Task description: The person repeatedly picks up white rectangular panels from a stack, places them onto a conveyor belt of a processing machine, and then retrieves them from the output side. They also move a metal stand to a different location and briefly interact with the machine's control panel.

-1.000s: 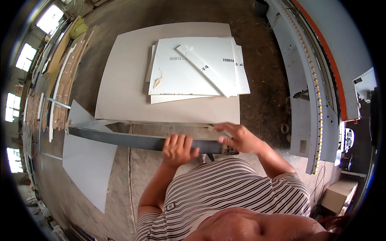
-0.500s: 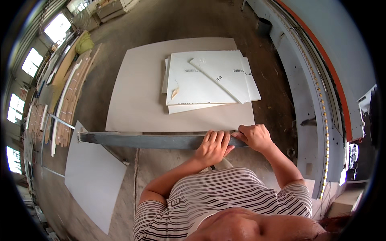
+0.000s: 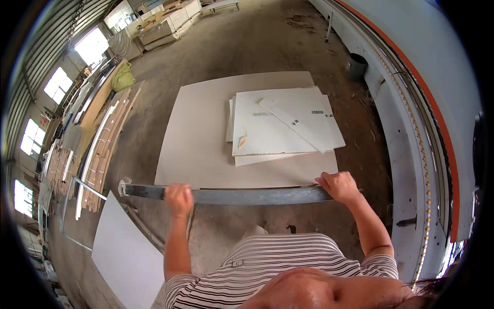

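Now both fists grip a long grey metal bar (image 3: 231, 195) level across mid-frame: left hand (image 3: 178, 198) inboard, right hand (image 3: 338, 186) at its end; nothing yet rests on the white boards (image 3: 278, 129) beyond.

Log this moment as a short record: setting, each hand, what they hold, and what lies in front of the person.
Setting: workshop with a concrete floor
Left hand: closed over the long grey metal bar, partway in from its left end
Right hand: closed on the bar's right end
Bar: held level, across the person's front
In front: large pale board flat on the floor, bearing a stack of white panels with a narrow white strip lying aslant on top
Lower left: white panel on the floor
Right: long grey machine with an orange edge
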Demonstrator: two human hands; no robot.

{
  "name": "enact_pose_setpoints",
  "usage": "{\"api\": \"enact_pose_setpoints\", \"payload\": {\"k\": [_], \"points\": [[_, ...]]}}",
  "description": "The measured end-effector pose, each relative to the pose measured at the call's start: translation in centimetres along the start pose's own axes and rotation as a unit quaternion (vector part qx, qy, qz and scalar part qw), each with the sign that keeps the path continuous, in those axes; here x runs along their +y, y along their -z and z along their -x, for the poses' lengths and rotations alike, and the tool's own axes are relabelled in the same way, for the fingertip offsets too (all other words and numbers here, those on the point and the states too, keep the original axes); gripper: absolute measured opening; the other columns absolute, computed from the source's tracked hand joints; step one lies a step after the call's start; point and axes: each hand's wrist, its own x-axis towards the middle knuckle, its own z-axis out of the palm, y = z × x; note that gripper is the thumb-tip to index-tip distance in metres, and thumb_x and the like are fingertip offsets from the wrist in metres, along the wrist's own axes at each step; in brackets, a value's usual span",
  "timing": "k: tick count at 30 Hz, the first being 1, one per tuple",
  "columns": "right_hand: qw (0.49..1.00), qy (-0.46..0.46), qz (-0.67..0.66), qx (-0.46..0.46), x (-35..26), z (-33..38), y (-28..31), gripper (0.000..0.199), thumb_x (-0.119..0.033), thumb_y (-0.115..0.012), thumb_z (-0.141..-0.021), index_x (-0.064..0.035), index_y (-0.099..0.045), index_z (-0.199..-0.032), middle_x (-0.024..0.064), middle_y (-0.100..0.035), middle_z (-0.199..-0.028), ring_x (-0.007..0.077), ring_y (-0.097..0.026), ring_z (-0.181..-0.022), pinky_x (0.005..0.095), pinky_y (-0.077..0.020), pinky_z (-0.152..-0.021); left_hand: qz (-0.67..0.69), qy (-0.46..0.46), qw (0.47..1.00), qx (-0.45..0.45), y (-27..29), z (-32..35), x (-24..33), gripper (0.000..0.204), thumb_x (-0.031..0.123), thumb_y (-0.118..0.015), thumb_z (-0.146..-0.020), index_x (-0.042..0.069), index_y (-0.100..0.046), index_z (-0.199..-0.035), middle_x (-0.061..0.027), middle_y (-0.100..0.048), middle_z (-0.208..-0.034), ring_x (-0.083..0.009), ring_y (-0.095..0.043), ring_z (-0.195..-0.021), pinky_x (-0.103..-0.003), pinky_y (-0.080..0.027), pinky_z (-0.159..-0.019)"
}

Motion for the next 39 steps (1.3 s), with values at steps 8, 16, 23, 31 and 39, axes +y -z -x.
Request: {"api": "enact_pose_setpoints", "payload": {"k": [8,16,23,31,39], "points": [[0.995,-0.06,0.061,0.056,10.5,-17.6,-4.1,0.031,-0.03,-0.062,-0.091,-0.0073,-0.054,-0.071,0.014,-0.056,-0.055,0.0355,-0.057,-0.054,0.0439,-0.0448,-0.048,0.003,0.0,1.0,-0.007,-12.1,-14.5,-8.1,0.021,0.02,-0.052,-0.085,0.006,-0.061,-0.072,-0.0103,-0.061,-0.071,-0.0319,-0.058,-0.067,-0.042,-0.045,-0.066],[0.962,-0.223,0.11,0.108,21.7,-40.1,-9.3,0.037,-0.037,-0.054,-0.095,-0.0079,-0.052,-0.073,0.0173,-0.058,-0.061,0.0406,-0.059,-0.06,0.0498,-0.0452,-0.053,0.003,-0.013,1.0,-0.018,-29.7,-31.0,-16.5,0.023,0.019,-0.049,-0.087,0.006,-0.064,-0.076,-0.008,-0.062,-0.071,-0.0296,-0.058,-0.065,-0.04,-0.044,-0.065],[0.957,-0.253,0.103,0.101,31.5,-59.2,-13.6,0.04,-0.042,-0.053,-0.095,-0.0074,-0.05,-0.074,0.016,-0.058,-0.061,0.0386,-0.059,-0.062,0.0483,-0.0451,-0.055,-0.005,-0.026,1.0,0.014,-44.8,-45.3,-24.0,0.027,0.018,-0.046,-0.09,0.005,-0.064,-0.075,-0.0103,-0.062,-0.07,-0.0302,-0.058,-0.065,-0.04,-0.045,-0.064],[0.963,-0.214,0.096,0.136,43.5,-80.7,-17.5,0.037,-0.035,-0.058,-0.094,-0.0074,-0.049,-0.071,0.0125,-0.058,-0.06,0.0354,-0.058,-0.056,0.0449,-0.0441,-0.049,-0.014,-0.015,1.0,0.003,-60.7,-62.7,-32.6,0.022,0.017,-0.047,-0.088,0.007,-0.063,-0.075,-0.0082,-0.063,-0.072,-0.0283,-0.06,-0.068,-0.039,-0.045,-0.067],[0.968,-0.199,0.101,0.116,56.5,-104.1,-21.7,0.037,-0.038,-0.055,-0.094,-0.0074,-0.052,-0.072,0.0127,-0.06,-0.063,0.0361,-0.06,-0.063,0.0465,-0.0456,-0.055,-0.007,-0.023,0.999,0.033,-79.9,-81.8,-41.5,0.02,0.017,-0.047,-0.087,0.007,-0.061,-0.076,-0.0078,-0.062,-0.072,-0.0289,-0.06,-0.069,-0.04,-0.046,-0.068]]}}
